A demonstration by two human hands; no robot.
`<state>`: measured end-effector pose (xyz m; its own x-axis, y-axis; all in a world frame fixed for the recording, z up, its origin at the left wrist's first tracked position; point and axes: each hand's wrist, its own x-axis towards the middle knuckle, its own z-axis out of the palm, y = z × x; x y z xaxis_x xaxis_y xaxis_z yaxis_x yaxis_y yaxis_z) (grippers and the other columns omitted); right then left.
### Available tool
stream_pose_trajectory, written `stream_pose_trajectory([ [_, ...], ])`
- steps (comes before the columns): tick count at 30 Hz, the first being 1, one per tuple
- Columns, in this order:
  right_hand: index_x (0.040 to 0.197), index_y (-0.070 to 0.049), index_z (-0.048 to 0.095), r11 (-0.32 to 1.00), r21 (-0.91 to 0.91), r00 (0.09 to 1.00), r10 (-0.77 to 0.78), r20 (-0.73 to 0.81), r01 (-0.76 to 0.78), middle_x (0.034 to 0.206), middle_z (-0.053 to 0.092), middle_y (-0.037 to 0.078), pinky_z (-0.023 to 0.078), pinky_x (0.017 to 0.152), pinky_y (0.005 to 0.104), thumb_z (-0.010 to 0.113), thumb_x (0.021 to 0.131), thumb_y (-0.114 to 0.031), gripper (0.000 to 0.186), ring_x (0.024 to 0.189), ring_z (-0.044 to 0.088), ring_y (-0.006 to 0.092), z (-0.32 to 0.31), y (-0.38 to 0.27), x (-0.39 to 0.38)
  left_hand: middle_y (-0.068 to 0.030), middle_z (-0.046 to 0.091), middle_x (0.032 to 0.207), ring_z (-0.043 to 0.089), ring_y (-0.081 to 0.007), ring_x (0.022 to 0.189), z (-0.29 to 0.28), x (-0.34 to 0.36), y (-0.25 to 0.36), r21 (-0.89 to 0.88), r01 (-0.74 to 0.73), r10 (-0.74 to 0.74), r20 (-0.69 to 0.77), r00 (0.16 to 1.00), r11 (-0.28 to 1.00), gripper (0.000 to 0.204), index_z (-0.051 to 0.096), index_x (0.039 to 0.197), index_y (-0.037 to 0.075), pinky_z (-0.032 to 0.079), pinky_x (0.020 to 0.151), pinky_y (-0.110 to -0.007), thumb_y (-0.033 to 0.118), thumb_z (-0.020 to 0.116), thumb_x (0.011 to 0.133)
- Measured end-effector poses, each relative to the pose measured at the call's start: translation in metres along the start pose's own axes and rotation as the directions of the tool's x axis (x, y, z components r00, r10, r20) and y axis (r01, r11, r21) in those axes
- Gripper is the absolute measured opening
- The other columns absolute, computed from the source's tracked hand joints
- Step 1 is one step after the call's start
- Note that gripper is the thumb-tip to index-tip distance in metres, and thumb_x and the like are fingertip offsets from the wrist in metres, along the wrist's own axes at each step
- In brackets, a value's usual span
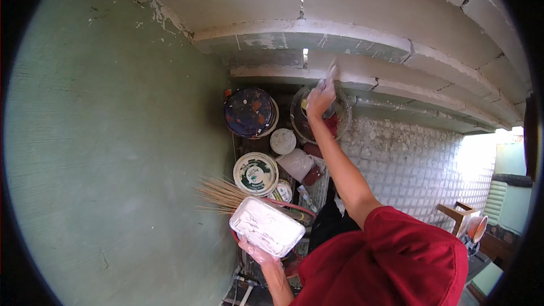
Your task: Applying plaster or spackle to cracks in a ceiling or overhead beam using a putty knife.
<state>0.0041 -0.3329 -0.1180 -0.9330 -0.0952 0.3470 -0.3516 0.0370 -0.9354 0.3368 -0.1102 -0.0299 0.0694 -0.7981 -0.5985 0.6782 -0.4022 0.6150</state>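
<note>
White paste lies smeared across the tray (269, 226), whose near edge the left hand (258, 253) grips, its fingers partly hidden underneath. Well beyond the tray and to its right, the right hand (322, 101), at the end of an outstretched arm, is closed around a whitened tool (331, 73) that points away toward pale ledges (340, 34); whether its tip touches them cannot be told. Beneath that hand, also well beyond the tray, stands a round basin (293, 110). A bundle of sticks (218, 194) pokes out by the tray's far left corner. Just past the tray sits a green-and-white tub (255, 173), and farther off, a dark bucket (248, 112). Left of the tray rises a green wall (124, 136).
</note>
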Motion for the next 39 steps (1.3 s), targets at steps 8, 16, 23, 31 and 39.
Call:
stream_pose_trajectory([
  [8,0.127,0.001,0.05,0.962,-0.195,0.978,-0.172,0.118,0.193,0.126,0.051,0.024,0.038,0.098,0.0372,0.047,0.078,0.007,0.049,0.119,0.049,0.0357,0.045,0.019,0.0,-0.0101,0.046,0.134,0.049,-0.0292,0.117,0.009,-0.011,-0.007,0.061,0.053,-0.05,-0.051,0.997,0.997,0.067,0.038,0.136,0.007,0.04,0.099,-0.042,0.048,0.04,0.084],
  [16,0.13,-0.01,0.052,0.962,-0.214,0.972,-0.2,-0.125,0.17,0.093,0.067,0.013,0.044,0.059,0.0324,0.044,0.082,0.005,0.051,0.062,0.053,0.0142,-0.017,0.035,0.028,-0.0102,0.047,0.133,0.05,-0.029,0.117,0.007,-0.007,-0.008,0.045,-0.003,0.002,0.026,1.0,0.999,0.067,0.038,0.136,0.007,0.04,0.098,-0.042,0.049,0.04,0.083],
  [23,0.122,-0.007,0.058,0.988,-0.149,0.935,0.088,0.345,-0.038,0.079,0.063,0.017,0.043,0.062,0.0369,0.05,0.083,0.0,0.041,0.06,0.049,0.0211,0.017,0.031,-0.006,-0.0101,0.047,0.133,0.049,-0.0287,0.117,0.017,-0.01,-0.011,0.17,0.023,-0.019,-0.028,0.999,0.985,0.068,0.038,0.136,0.007,0.04,0.098,-0.041,0.049,0.039,0.083],
  [31,0.127,0.0,0.051,0.991,-0.131,0.983,-0.006,-0.185,-0.018,0.115,0.062,0.02,0.046,0.085,0.0329,0.045,0.079,0.004,0.049,0.096,0.063,0.0241,-0.087,0.061,0.078,-0.0101,0.046,0.133,0.049,-0.0293,0.118,0.037,-0.017,-0.009,0.122,0.068,-0.078,0.081,0.994,0.99,0.069,0.036,0.137,0.008,0.039,0.099,-0.042,0.05,0.038,0.083],
  [39,0.12,-0.008,0.059,0.965,-0.024,0.931,0.257,0.26,-0.26,0.102,0.063,0.023,0.046,0.085,0.0385,0.051,0.08,0.001,0.042,0.095,0.062,0.0335,-0.02,0.062,0.025,-0.0104,0.046,0.133,0.049,-0.0296,0.118,0.045,-0.023,-0.011,0.214,0.056,-0.061,0.018,0.998,0.975,0.069,0.036,0.137,0.007,0.04,0.098,-0.043,0.05,0.038,0.083],
])
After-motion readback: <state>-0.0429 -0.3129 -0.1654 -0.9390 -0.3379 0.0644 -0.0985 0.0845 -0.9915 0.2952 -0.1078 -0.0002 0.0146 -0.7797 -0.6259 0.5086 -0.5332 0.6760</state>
